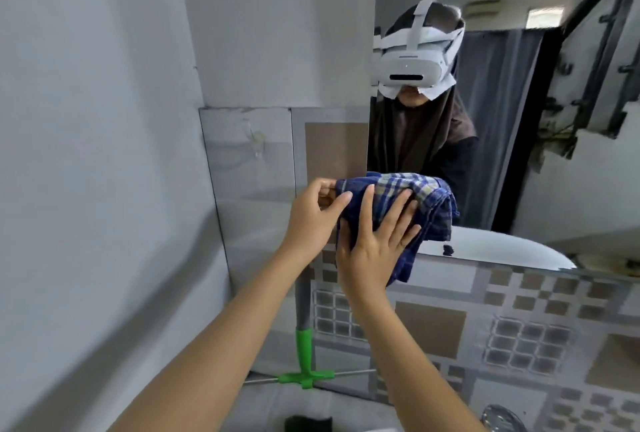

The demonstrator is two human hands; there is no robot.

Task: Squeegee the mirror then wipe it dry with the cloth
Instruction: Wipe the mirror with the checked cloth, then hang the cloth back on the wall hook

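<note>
A blue checked cloth is bunched up in front of the mirror's lower left corner. My left hand pinches its left end between thumb and fingers. My right hand lies flat on the cloth with fingers spread and grips its underside. The mirror hangs on the wall ahead and reflects a person wearing a white headset. The squeegee, with a grey and green handle and a green head, leans upright against the tiled wall below my hands.
Patterned grey and brown tiles cover the wall under the mirror. A plain grey wall closes in on the left. A metal tap shows at the bottom right and a dark object at the bottom edge.
</note>
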